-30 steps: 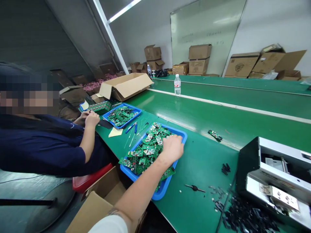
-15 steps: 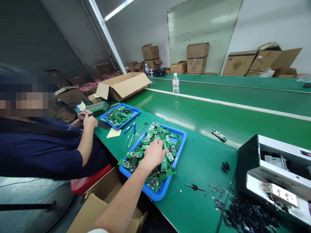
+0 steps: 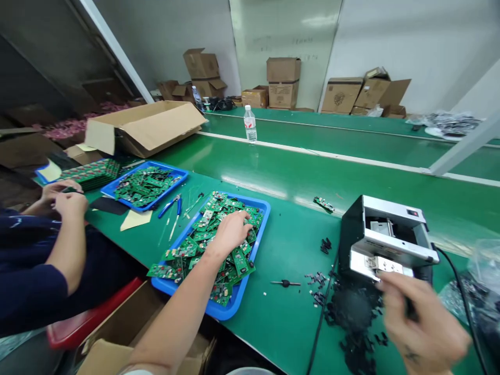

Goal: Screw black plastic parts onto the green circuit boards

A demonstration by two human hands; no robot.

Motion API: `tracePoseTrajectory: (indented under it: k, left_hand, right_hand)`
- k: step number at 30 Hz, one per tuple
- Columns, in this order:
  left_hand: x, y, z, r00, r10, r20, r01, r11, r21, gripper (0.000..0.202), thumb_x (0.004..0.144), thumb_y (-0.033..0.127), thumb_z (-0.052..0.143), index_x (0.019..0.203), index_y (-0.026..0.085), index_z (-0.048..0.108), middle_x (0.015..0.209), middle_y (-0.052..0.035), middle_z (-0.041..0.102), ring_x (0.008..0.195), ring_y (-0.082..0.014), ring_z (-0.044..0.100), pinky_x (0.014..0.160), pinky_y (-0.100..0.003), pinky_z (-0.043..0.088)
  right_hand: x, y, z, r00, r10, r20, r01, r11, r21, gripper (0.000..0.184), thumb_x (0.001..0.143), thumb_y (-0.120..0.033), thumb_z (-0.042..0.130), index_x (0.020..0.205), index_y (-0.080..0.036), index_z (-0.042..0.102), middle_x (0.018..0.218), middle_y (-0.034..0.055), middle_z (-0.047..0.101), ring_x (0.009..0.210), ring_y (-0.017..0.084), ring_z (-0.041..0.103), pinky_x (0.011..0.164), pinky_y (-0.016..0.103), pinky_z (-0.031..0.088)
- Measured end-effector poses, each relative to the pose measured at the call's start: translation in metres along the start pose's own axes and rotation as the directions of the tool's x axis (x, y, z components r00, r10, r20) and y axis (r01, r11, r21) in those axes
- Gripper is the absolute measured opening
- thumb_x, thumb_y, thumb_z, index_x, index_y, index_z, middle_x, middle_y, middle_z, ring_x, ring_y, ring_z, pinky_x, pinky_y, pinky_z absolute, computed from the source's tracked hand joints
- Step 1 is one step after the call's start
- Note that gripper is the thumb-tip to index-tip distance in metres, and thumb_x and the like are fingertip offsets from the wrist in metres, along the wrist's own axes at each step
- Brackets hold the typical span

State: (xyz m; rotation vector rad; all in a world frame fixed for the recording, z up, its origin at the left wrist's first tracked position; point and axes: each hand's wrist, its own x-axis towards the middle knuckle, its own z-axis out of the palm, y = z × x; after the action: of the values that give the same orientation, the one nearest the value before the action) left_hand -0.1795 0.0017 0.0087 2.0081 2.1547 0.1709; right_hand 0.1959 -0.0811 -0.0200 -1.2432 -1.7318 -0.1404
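My left hand [image 3: 232, 232] reaches into the near blue tray [image 3: 225, 311], over a heap of green circuit boards [image 3: 240, 260]. Its thumb and fingers are a little apart and touch the boards; no board is visibly gripped, though some fingertips are hidden. On the right, my right hand [image 3: 424, 323] is blurred, with thumb and forefinger pinched together at the front of a small silver-and-black machine [image 3: 394, 234]. What the pinch holds is too small to make out. Below the machine's front lies a pile of small black parts [image 3: 351, 312], close to that hand.
A co-worker's hands [image 3: 68, 200] hold something dark on the left. Beyond them stand another blue tray [image 3: 182, 174] of boards and a big carton [image 3: 148, 125]. Blue-handled pliers [image 3: 170, 205], a thin tool [image 3: 286, 283], a lone board [image 3: 324, 204], a cable [image 3: 461, 281] and a bottle [image 3: 250, 125] are about.
The view has swung right, showing more of the machine. My right hand has come into view in front of it. My left hand stays over the boards in the tray.
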Motion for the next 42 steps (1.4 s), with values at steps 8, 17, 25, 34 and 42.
tracePoseTrajectory:
  k: [8, 17, 25, 34, 42]
  left_hand:
    - [0.0, 0.002, -0.024, 0.982, 0.047, -0.185, -0.082, 0.978, -0.191, 0.025, 0.085, 0.043, 0.057, 0.079, 0.021, 0.068, 0.091, -0.0046, 0.07, 0.087, -0.0205, 0.06, 0.085, -0.032, 0.044]
    - [0.019, 0.077, 0.015, 0.964, 0.265, 0.019, -0.166, 0.656, -0.736, 0.041, 0.086, 0.052, 0.051, 0.067, 0.017, 0.057, 0.063, 0.0022, 0.055, 0.062, -0.0114, 0.046, 0.061, -0.023, 0.035]
    - [0.001, 0.097, 0.045, 0.819, 0.386, 0.425, 0.284, 0.371, -0.884, 0.05, 0.081, 0.066, 0.055, 0.093, 0.018, 0.055, 0.074, 0.0056, 0.046, 0.048, -0.0025, 0.029, 0.045, -0.017, 0.021]
    - [-0.017, 0.095, 0.03, 0.65, 0.623, 0.435, 0.175, 0.434, -0.884, 0.031, 0.085, 0.035, 0.058, 0.108, 0.016, 0.062, 0.067, 0.0042, 0.053, 0.051, -0.0058, 0.046, 0.055, -0.021, 0.038]
    - [-0.033, 0.106, 0.03, 0.754, 0.604, 0.259, -0.078, 0.474, -0.877, 0.017, 0.082, 0.026, 0.058, 0.095, 0.018, 0.063, 0.085, -0.0001, 0.062, 0.069, -0.0089, 0.052, 0.064, -0.02, 0.041]
  right_hand:
    - [-0.025, -0.032, 0.073, 0.825, -0.164, 0.54, 0.279, 0.95, -0.138, 0.023, 0.096, -0.024, 0.046, 0.107, -0.021, 0.066, 0.102, 0.0068, 0.069, 0.087, 0.017, 0.067, 0.059, 0.025, 0.053]
    - [-0.03, -0.031, 0.078, 0.838, -0.111, 0.535, 0.238, 0.955, -0.175, 0.018, 0.094, -0.02, 0.049, 0.087, -0.02, 0.066, 0.092, 0.0064, 0.065, 0.079, 0.018, 0.061, 0.065, 0.029, 0.047]
    - [-0.024, -0.036, 0.071, 0.86, -0.07, 0.506, 0.127, 0.989, -0.079, 0.016, 0.094, -0.023, 0.051, 0.086, -0.021, 0.064, 0.094, 0.0043, 0.068, 0.074, 0.014, 0.063, 0.067, 0.027, 0.045]
    - [-0.014, -0.027, 0.044, 0.934, -0.003, 0.358, -0.01, 0.999, 0.035, 0.007, 0.091, -0.019, 0.055, 0.096, -0.021, 0.06, 0.093, 0.0037, 0.072, 0.077, 0.015, 0.069, 0.075, 0.027, 0.053]
    - [-0.006, -0.039, 0.038, 0.941, 0.019, 0.337, -0.086, 0.979, 0.184, 0.008, 0.088, -0.015, 0.057, 0.09, -0.023, 0.06, 0.089, 0.0019, 0.072, 0.08, 0.015, 0.07, 0.075, 0.025, 0.056]
